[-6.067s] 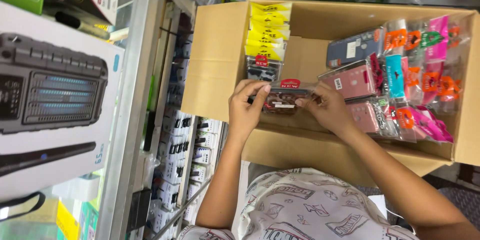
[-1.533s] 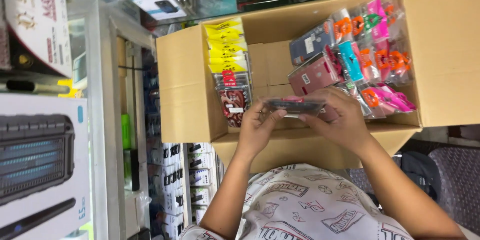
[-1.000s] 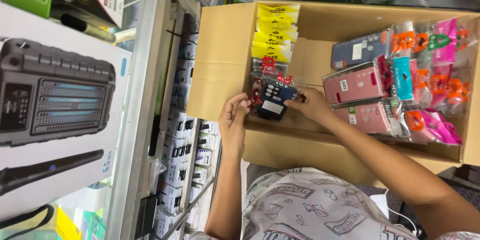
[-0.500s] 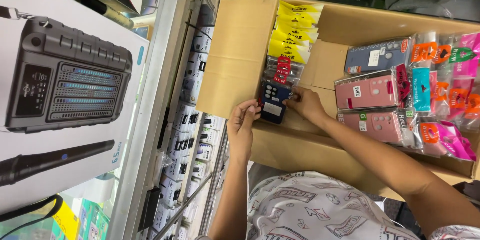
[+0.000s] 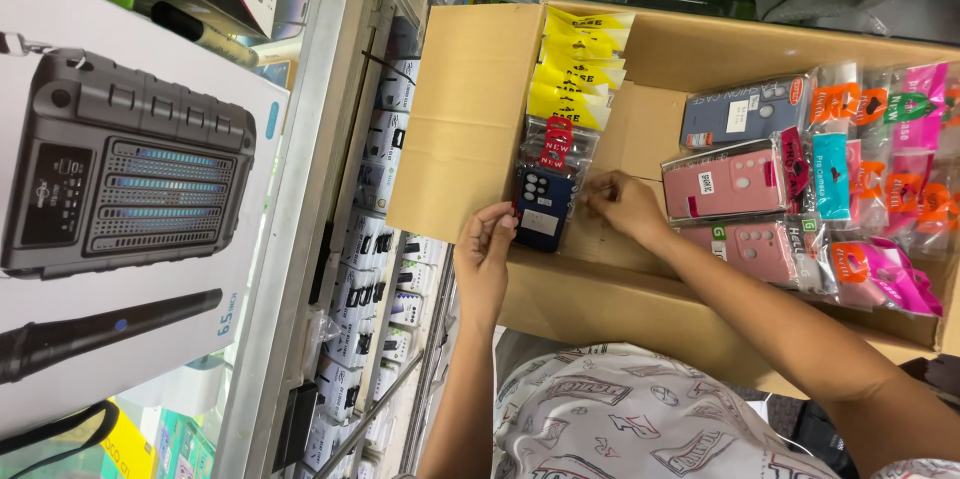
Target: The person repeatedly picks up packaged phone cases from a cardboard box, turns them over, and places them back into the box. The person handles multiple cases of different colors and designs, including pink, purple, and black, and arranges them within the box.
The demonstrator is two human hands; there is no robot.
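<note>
Both hands steadied a dark blue phone case (image 5: 543, 207) inside the cardboard box (image 5: 470, 119). The left hand (image 5: 485, 257) pinched its lower edge. The right hand (image 5: 622, 203) touched its side, fingers loosely curled.

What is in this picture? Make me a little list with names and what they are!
Setting: shop counter beside a glass display case
Box: open cardboard box with packaged phone cases inside
Left hand: at the box's near edge, fingers touching a dark blue phone case
Right hand: inside the box, right beside the same dark blue case
Left stack: yellow-labelled packets lined up behind the dark case
Right stack: pink phone cases and bright orange and pink packets
Nearby: big speaker box on the counter
</note>
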